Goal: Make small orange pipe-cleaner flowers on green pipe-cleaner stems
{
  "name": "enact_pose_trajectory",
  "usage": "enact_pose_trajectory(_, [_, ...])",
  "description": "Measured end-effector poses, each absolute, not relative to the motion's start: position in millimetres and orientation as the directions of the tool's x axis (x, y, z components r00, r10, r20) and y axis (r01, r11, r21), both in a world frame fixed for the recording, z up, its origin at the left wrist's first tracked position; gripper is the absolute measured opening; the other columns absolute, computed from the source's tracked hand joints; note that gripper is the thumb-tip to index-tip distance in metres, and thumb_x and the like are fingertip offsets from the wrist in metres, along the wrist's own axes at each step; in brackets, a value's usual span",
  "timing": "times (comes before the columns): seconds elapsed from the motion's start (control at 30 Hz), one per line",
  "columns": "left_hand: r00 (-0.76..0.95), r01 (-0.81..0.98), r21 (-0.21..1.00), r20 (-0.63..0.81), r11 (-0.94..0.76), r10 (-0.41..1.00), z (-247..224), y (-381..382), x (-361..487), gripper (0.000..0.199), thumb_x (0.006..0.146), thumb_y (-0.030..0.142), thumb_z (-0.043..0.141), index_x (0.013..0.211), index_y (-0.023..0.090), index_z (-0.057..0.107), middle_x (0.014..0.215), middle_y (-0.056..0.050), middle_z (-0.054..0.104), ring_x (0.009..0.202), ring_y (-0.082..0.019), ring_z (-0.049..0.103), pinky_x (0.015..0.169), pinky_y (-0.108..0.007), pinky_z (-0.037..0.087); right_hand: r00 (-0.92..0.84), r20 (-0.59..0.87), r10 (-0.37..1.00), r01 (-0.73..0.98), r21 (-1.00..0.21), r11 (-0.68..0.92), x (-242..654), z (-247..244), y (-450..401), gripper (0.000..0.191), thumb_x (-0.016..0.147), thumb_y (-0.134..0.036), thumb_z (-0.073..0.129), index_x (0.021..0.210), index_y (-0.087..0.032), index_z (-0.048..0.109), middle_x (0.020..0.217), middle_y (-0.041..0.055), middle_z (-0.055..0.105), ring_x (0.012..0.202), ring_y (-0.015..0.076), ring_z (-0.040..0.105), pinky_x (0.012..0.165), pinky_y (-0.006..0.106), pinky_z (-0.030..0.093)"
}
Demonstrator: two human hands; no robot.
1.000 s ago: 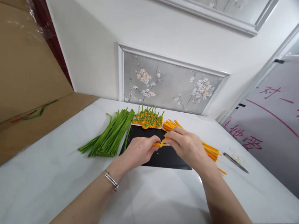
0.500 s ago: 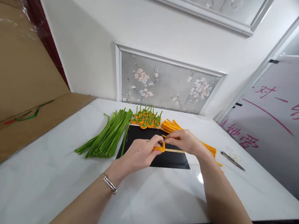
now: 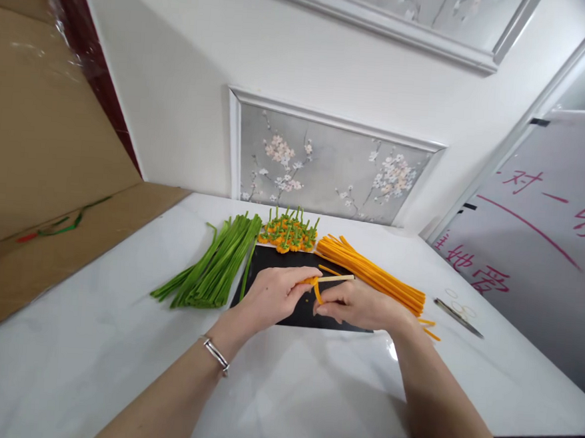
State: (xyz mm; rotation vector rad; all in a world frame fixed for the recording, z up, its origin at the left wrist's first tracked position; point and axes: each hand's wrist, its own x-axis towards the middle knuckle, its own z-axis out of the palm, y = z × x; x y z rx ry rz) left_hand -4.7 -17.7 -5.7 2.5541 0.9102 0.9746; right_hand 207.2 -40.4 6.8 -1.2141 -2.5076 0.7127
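Observation:
My left hand point(image 3: 278, 293) is closed on a thin wooden stick point(image 3: 337, 279), around which an orange pipe cleaner point(image 3: 318, 293) is coiled. The stick points out to the right, over my other hand. Between its fingertips, my right hand point(image 3: 349, 303) pinches the loose end of that pipe cleaner, just below the stick. Both hands are above a black mat point(image 3: 290, 317). The part of the coil inside my left fingers is hidden.
Green pipe cleaners point(image 3: 214, 263) lie bundled at left, orange pipe cleaners point(image 3: 374, 270) at right. Several small orange pumpkin-like pieces with green stems point(image 3: 290, 232) stand behind the mat. Scissors or tweezers point(image 3: 458, 317) and clear rings point(image 3: 461, 309) lie far right on the white table point(image 3: 112, 360).
My right hand has moved from above the stick to below it, drawing the orange end down. The stick's right end has tipped upward.

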Motion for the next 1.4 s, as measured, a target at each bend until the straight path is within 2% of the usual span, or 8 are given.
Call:
enact_pose_trajectory(0.17, [0.584, 0.493, 0.464, 0.451, -0.736, 0.675, -1, -20, -5, 0.026, 0.091, 0.019, 0.048, 0.112, 0.025, 0.063, 0.090, 0.001, 0.072, 0.073, -0.013, 0.064, 0.065, -0.020, 0.043, -0.557, 0.182, 0.810, 0.709, -0.403, 0.578, 201, 7, -42, 0.021, 0.092, -0.024, 0.052, 0.080, -0.022, 0.069, 0.071, -0.0023, 0.065, 0.062, 0.0115, 0.054, 0.060, 0.024, 0.038])
enact_pose_trajectory(0.37, [0.618, 0.477, 0.474, 0.418, -0.740, 0.666, 2, -24, -2, 0.027, 0.093, 0.025, 0.046, 0.113, 0.026, 0.064, 0.087, 0.002, 0.072, 0.072, -0.013, 0.062, 0.065, -0.021, 0.042, -0.573, 0.173, 0.801, 0.715, -0.371, 0.592, 201, 3, -41, 0.024, 0.093, -0.017, 0.047, 0.084, -0.022, 0.069, 0.088, 0.0008, 0.072, 0.082, 0.0160, 0.063, 0.075, 0.028, 0.043])
enact_pose_trajectory(0.5, [0.614, 0.492, 0.466, 0.413, -0.736, 0.672, 2, -25, -2, 0.027, 0.093, 0.023, 0.046, 0.114, 0.027, 0.063, 0.086, 0.003, 0.072, 0.069, -0.012, 0.063, 0.063, -0.020, 0.041, -0.562, 0.199, 0.803, 0.744, -0.302, 0.596, 197, 1, -43, 0.023, 0.093, -0.020, 0.049, 0.079, -0.021, 0.068, 0.081, 0.0010, 0.070, 0.074, 0.0152, 0.060, 0.068, 0.027, 0.040])
enact_pose_trajectory(0.7, [0.576, 0.583, 0.397, 0.414, -0.709, 0.705, 5, -23, -6, 0.021, 0.094, 0.025, 0.044, 0.104, 0.024, 0.062, 0.079, 0.003, 0.070, 0.066, -0.013, 0.062, 0.060, -0.022, 0.039, -0.505, 0.141, 0.851, 0.815, -0.245, 0.525, 198, 12, -58, 0.030, 0.092, -0.029, 0.054, 0.064, -0.021, 0.059, 0.054, -0.0039, 0.052, 0.048, 0.0103, 0.038, 0.050, 0.027, 0.023])
enact_pose_trajectory(0.8, [0.587, 0.605, 0.357, 0.404, -0.712, 0.702, 3, -22, -6, 0.021, 0.096, 0.024, 0.041, 0.104, 0.024, 0.061, 0.081, 0.002, 0.071, 0.071, -0.015, 0.065, 0.064, -0.023, 0.041, -0.500, 0.164, 0.850, 0.823, -0.215, 0.525, 201, 20, -68, 0.025, 0.092, -0.030, 0.054, 0.068, -0.022, 0.059, 0.057, -0.0027, 0.054, 0.052, 0.0124, 0.044, 0.051, 0.027, 0.025])
enact_pose_trajectory(0.93, [0.605, 0.637, 0.268, 0.407, -0.723, 0.684, -1, -21, -5, 0.022, 0.097, 0.026, 0.041, 0.102, 0.023, 0.062, 0.082, 0.001, 0.072, 0.074, -0.017, 0.067, 0.063, -0.025, 0.041, -0.487, 0.258, 0.834, 0.824, -0.180, 0.537, 202, 29, -75, 0.022, 0.097, -0.029, 0.046, 0.086, -0.023, 0.064, 0.073, 0.0020, 0.064, 0.065, 0.0165, 0.058, 0.058, 0.028, 0.034])
enact_pose_trajectory(1.17, [0.644, 0.631, 0.196, 0.407, -0.750, 0.648, -3, -23, -4, 0.024, 0.095, 0.024, 0.048, 0.118, 0.022, 0.056, 0.092, -0.001, 0.075, 0.081, -0.021, 0.070, 0.066, -0.027, 0.044, -0.458, 0.472, 0.753, 0.759, -0.233, 0.608, 201, 34, -57, 0.023, 0.097, -0.028, 0.047, 0.091, -0.022, 0.069, 0.089, 0.0048, 0.067, 0.076, 0.0168, 0.062, 0.069, 0.028, 0.045])
enact_pose_trajectory(1.4, [0.647, 0.632, 0.209, 0.388, -0.747, 0.656, 0, -26, -3, 0.019, 0.095, 0.030, 0.048, 0.112, 0.022, 0.052, 0.090, -0.002, 0.074, 0.080, -0.022, 0.071, 0.065, -0.028, 0.045, -0.417, 0.414, 0.810, 0.748, -0.350, 0.564, 205, 36, -33, 0.018, 0.092, -0.030, 0.056, 0.083, -0.024, 0.070, 0.079, -0.0002, 0.070, 0.072, 0.0140, 0.062, 0.070, 0.026, 0.044])
